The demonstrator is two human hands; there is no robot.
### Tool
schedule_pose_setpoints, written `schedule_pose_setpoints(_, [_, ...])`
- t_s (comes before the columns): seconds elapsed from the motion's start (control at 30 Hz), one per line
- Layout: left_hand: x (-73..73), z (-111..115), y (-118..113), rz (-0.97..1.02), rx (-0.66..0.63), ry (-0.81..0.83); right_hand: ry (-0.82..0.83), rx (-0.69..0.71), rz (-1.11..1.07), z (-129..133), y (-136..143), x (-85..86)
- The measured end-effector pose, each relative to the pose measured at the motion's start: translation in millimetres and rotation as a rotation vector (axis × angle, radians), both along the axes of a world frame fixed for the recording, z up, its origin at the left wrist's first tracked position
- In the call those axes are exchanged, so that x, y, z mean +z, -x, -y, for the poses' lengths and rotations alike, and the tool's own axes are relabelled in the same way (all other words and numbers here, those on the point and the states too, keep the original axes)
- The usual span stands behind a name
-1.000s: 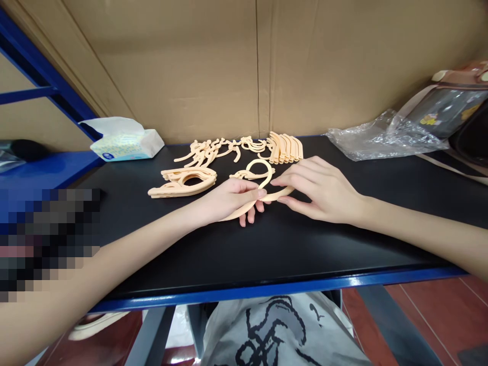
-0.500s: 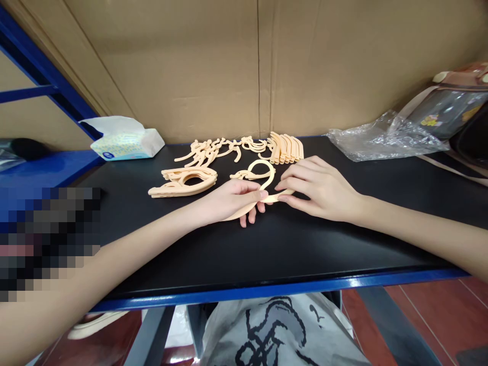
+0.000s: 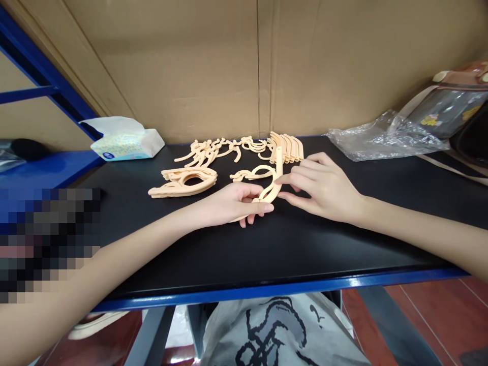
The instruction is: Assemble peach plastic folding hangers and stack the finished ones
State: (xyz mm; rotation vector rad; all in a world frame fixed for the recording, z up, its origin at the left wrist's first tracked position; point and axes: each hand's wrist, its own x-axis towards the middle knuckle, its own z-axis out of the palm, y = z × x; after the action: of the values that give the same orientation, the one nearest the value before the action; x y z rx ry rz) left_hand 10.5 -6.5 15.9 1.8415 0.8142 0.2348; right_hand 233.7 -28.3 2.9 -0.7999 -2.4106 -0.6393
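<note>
Between my hands is a cream curved plastic piece point(image 3: 273, 192) with a flat arm pointing up and away. My left hand point(image 3: 244, 202) grips its lower left part, thumb on top and fingertips beneath. At its right side, the thumb and index finger of my right hand point(image 3: 316, 188) pinch the piece near the base of the upright arm. Behind it on the black table point(image 3: 229, 259) lie a small curved piece point(image 3: 240, 176), a pile of hooked pieces point(image 3: 208, 151) and a row of curved arms point(image 3: 292, 147). Stacked flat pieces point(image 3: 183, 183) rest left of my left hand.
A tissue pack point(image 3: 125, 140) sits at the back left. Clear plastic wrap point(image 3: 385, 140) and a bag point(image 3: 450, 107) are at the back right. Cardboard point(image 3: 183, 66) stands behind the table, and a blue edge point(image 3: 267, 292) runs along its front.
The arm of the held piece has swung from pointing right to pointing up and away. The looped part has tilted lower, and my right hand's fingers have shifted slightly.
</note>
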Motion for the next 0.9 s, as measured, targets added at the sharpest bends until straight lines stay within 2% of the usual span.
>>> schedule_pose_setpoints(0.23, [2.5, 6.3, -0.9, -0.04, -0.012, -0.07, 0.088, 0.084, 0.087, -2.6, 0.9, -3.3])
schedule_pose_setpoints(0.37, [3.4, 9.5, -1.6, -0.1, -0.07, -0.247, 0.169, 0.084, 0.079, -0.6, 1.0, -0.9])
schedule_pose_setpoints(0.5, [3.9, 10.8, -1.3, -0.128, -0.141, -0.442, 0.226, 0.058, 0.051, -0.1, 1.4, 0.7])
schedule_pose_setpoints(0.77, [7.6, 13.3, -0.7, -0.151, -0.188, -0.485, 0.323, 0.012, -0.051, -3.6, -0.1, -3.2])
schedule_pose_setpoints(0.9, [7.3, 14.9, 0.6, -0.231, -0.183, -0.625, 0.402, -0.057, -0.109, -7.4, -2.2, -5.4])
